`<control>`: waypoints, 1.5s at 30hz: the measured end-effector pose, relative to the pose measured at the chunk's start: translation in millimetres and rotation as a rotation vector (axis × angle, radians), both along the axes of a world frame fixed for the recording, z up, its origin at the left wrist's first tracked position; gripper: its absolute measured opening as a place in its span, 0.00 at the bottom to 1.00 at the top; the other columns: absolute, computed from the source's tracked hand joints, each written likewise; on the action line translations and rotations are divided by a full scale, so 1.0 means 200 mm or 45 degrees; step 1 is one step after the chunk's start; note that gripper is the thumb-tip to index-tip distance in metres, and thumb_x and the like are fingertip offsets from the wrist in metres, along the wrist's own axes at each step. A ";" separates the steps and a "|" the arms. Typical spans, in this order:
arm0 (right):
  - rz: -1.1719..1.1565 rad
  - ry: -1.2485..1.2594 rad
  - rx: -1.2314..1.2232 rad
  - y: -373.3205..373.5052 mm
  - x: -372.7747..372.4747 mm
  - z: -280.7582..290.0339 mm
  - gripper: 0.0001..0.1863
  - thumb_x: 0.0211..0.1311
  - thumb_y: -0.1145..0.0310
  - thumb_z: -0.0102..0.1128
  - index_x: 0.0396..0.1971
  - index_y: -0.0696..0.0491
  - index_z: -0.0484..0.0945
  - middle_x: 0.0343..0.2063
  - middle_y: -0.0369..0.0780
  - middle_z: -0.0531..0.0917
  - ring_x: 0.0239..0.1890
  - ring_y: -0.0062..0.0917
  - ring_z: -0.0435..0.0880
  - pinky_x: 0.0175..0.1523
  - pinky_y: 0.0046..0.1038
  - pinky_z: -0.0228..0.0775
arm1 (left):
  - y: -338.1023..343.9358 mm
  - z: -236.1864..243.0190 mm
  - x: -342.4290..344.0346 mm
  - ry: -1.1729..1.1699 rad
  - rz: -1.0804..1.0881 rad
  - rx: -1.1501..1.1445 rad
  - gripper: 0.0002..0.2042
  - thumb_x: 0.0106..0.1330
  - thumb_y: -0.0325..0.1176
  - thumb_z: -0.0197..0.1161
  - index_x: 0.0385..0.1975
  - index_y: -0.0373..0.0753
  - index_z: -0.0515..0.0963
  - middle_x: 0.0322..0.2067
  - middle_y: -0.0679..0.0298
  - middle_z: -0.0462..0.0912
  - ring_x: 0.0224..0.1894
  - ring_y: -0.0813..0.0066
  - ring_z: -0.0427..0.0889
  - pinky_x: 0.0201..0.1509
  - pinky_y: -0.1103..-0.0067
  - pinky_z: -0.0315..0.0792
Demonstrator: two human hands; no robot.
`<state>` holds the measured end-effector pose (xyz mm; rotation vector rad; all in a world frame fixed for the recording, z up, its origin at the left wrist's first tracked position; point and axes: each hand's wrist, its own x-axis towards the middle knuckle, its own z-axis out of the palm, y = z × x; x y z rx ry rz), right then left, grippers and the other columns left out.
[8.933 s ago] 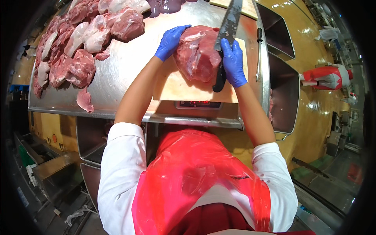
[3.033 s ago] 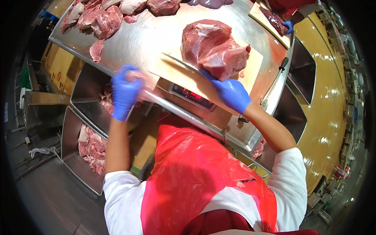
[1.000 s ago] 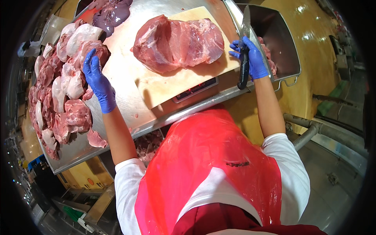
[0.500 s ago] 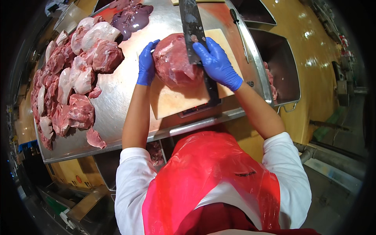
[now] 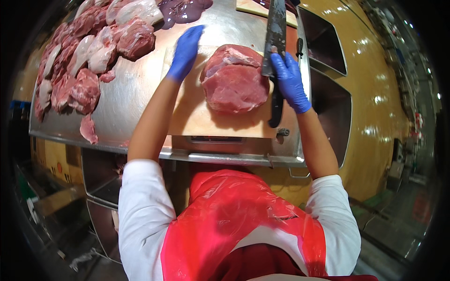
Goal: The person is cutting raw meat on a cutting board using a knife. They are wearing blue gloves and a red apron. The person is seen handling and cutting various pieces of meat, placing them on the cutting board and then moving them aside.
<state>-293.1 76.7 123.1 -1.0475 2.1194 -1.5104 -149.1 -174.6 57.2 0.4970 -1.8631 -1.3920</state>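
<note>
A large round piece of raw meat (image 5: 236,82) rests on a pale cutting board (image 5: 206,122), a broad cut face showing. My left hand (image 5: 186,52), in a blue glove, is apart from it at its upper left, fingers stretched out and holding nothing. To the right of the meat, my gloved right hand (image 5: 291,83) grips a large knife (image 5: 275,35) around the lower end of its wide dark blade. The blade points away from me, and its black handle hangs below the hand toward the near edge of the board.
Meat pieces with pale skin (image 5: 86,54) crowd the left of the metal table (image 5: 126,100). Purple liver-like organs (image 5: 185,11) lie at the back. A black-handled rod (image 5: 299,49) is at the right, beside dark bins (image 5: 330,114). Another board (image 5: 267,11) lies far back.
My left hand has come off the meat and opened. My right hand has carried the knife rightward, off the meat. The meat now shows its cut face, and my view has shifted.
</note>
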 end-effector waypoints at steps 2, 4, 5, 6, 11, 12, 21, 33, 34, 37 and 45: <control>0.110 -0.283 -0.003 0.06 -0.22 -0.11 0.15 0.72 0.59 0.54 0.43 0.57 0.78 0.34 0.35 0.83 0.30 0.17 0.77 0.38 0.21 0.69 | 0.37 0.06 0.28 0.031 0.298 -0.188 0.22 0.70 0.37 0.56 0.59 0.31 0.71 0.58 0.47 0.72 0.62 0.58 0.71 0.66 0.69 0.65; 0.354 -0.473 -0.077 -0.04 -0.36 -0.19 0.17 0.73 0.57 0.52 0.47 0.56 0.78 0.37 0.35 0.83 0.32 0.15 0.75 0.41 0.19 0.68 | 0.86 0.05 0.42 -0.071 0.377 -0.399 0.29 0.64 0.40 0.62 0.65 0.38 0.66 0.65 0.42 0.59 0.67 0.45 0.62 0.70 0.60 0.59; 0.479 -0.575 -0.112 -0.10 -0.40 -0.23 0.18 0.73 0.57 0.50 0.48 0.56 0.79 0.39 0.34 0.83 0.32 0.14 0.74 0.42 0.19 0.68 | 1.05 0.06 0.41 -0.257 0.342 -0.618 0.34 0.60 0.42 0.65 0.67 0.42 0.64 0.67 0.40 0.54 0.69 0.39 0.57 0.71 0.56 0.56; 0.533 -0.647 -0.126 -0.19 -0.41 -0.26 0.20 0.73 0.56 0.49 0.51 0.57 0.78 0.44 0.37 0.83 0.36 0.16 0.76 0.46 0.20 0.69 | 1.11 0.00 0.37 -0.230 0.443 -0.680 0.35 0.59 0.44 0.66 0.67 0.44 0.64 0.68 0.39 0.52 0.69 0.37 0.56 0.71 0.54 0.54; 0.881 -1.126 -0.137 -0.34 -0.31 -0.36 0.25 0.72 0.59 0.49 0.59 0.62 0.73 0.55 0.44 0.80 0.57 0.27 0.79 0.67 0.28 0.65 | 0.85 0.03 0.14 -0.248 0.695 -0.729 0.25 0.59 0.38 0.65 0.58 0.41 0.76 0.65 0.42 0.62 0.67 0.45 0.63 0.70 0.62 0.60; 0.802 -1.203 -0.062 -0.33 -0.25 -0.35 0.25 0.72 0.60 0.48 0.59 0.63 0.73 0.55 0.43 0.80 0.56 0.27 0.79 0.66 0.27 0.65 | 0.72 0.05 0.14 -0.273 0.567 -0.625 0.21 0.59 0.40 0.64 0.53 0.42 0.79 0.61 0.43 0.67 0.65 0.46 0.65 0.69 0.61 0.61; 0.254 -1.044 -0.274 -0.20 -0.16 -0.47 0.19 0.73 0.56 0.50 0.45 0.57 0.79 0.35 0.34 0.81 0.36 0.18 0.76 0.47 0.21 0.70 | 0.42 0.12 0.10 -0.319 0.300 -1.056 0.17 0.63 0.46 0.63 0.48 0.47 0.81 0.53 0.48 0.76 0.60 0.50 0.72 0.67 0.64 0.64; 0.660 0.276 0.740 1.25 0.08 -0.03 0.12 0.69 0.65 0.58 0.47 0.55 0.77 0.32 0.45 0.84 0.32 0.33 0.85 0.42 0.32 0.75 | 0.34 0.31 0.01 -1.243 -0.319 -1.357 0.30 0.72 0.64 0.37 0.70 0.58 0.62 0.70 0.49 0.57 0.75 0.48 0.50 0.72 0.45 0.46; 0.703 0.355 0.669 1.20 0.15 -0.03 0.16 0.69 0.65 0.57 0.54 0.52 0.74 0.34 0.47 0.84 0.34 0.40 0.85 0.43 0.36 0.75 | 0.34 0.33 -0.02 -1.322 -0.359 -1.359 0.31 0.73 0.64 0.34 0.71 0.59 0.60 0.72 0.50 0.55 0.75 0.48 0.48 0.73 0.45 0.43; 0.749 0.376 0.555 0.76 0.30 0.03 0.31 0.69 0.67 0.53 0.71 0.40 0.57 0.37 0.52 0.83 0.39 0.51 0.82 0.44 0.47 0.73 | 0.35 0.36 -0.07 -1.439 -0.402 -1.488 0.30 0.73 0.63 0.34 0.71 0.59 0.58 0.72 0.51 0.55 0.75 0.50 0.48 0.74 0.46 0.40; 0.752 0.571 0.443 0.25 0.43 0.00 0.39 0.62 0.71 0.49 0.74 0.37 0.49 0.29 0.59 0.81 0.33 0.54 0.81 0.41 0.51 0.73 | 0.39 0.42 -0.12 -1.609 -0.435 -1.658 0.31 0.73 0.63 0.33 0.72 0.57 0.57 0.71 0.53 0.58 0.76 0.52 0.48 0.74 0.47 0.38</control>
